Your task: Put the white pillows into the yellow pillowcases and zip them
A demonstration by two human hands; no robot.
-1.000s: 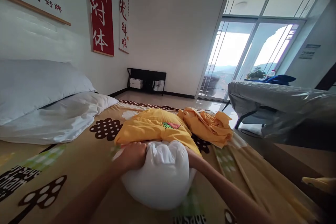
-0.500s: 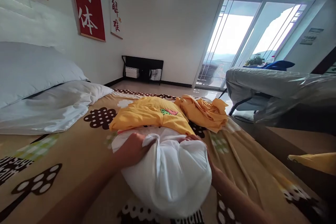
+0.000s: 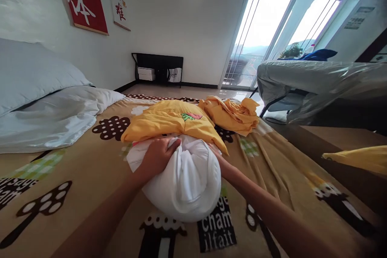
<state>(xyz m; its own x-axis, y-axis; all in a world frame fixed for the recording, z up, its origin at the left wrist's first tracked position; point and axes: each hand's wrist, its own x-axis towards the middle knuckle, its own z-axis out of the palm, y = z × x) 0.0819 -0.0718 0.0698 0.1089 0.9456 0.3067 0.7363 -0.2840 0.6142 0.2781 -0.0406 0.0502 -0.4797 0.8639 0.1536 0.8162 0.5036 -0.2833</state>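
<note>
In front of me on the bed is a white pillow (image 3: 193, 185), bunched and folded, its near end bulging toward me. My left hand (image 3: 160, 151) grips the white fabric at its upper left, thumb on top and fingers closed. My right hand (image 3: 216, 155) is at the pillow's right side, its fingers mostly hidden behind the white fabric. The far end of the pillow meets a yellow pillowcase (image 3: 160, 119) with a green and pink print. Whether the pillow goes inside it I cannot tell.
A crumpled yellow cloth (image 3: 232, 115) lies at the bed's far right. White pillows (image 3: 36, 72) are at the left. The bed wears a patterned brown blanket (image 3: 115, 193). A plastic-wrapped mattress (image 3: 302, 78) on a frame stands at the right, near a yellow cloth (image 3: 359, 159).
Both hands have moved away from me, toward the yellow pillowcase. The white pillow's near end looks narrower and more gathered. The view has tipped downward.
</note>
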